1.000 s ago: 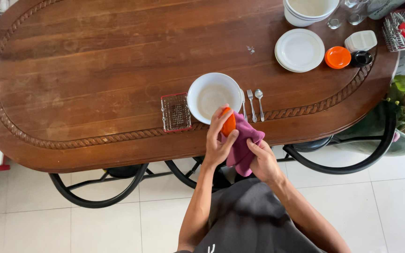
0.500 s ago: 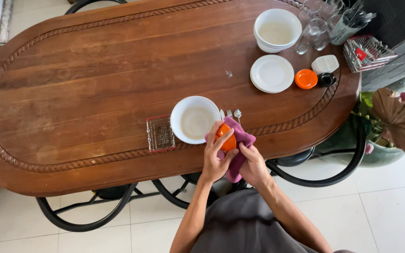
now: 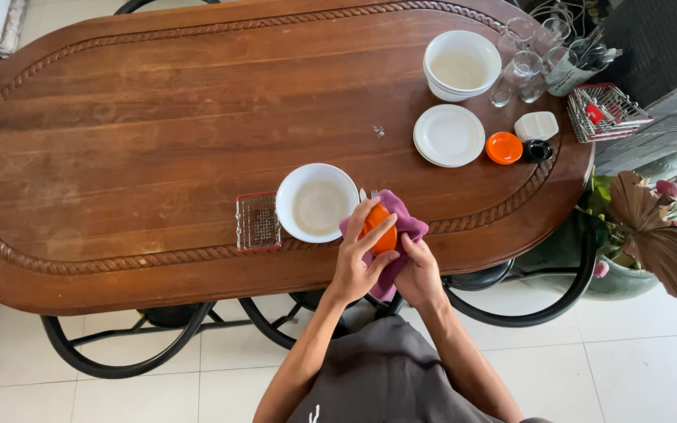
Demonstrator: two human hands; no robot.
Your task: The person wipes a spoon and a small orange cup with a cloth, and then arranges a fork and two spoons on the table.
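At table edge | both hands (image 3: 385, 262) grip orange dish (image 3: 379, 235) in purple cloth (image 3: 401, 227) | grip unchanged

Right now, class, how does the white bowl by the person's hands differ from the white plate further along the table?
The bowl is deep with raised sides; the plate is nearly flat. The bowl's inside looks smeared with a pale film; the plate looks clean. The bowl sits near the table's front edge beside the left hand; the plate lies far from both hands, next to an orange dish. Both are round, white and upright.
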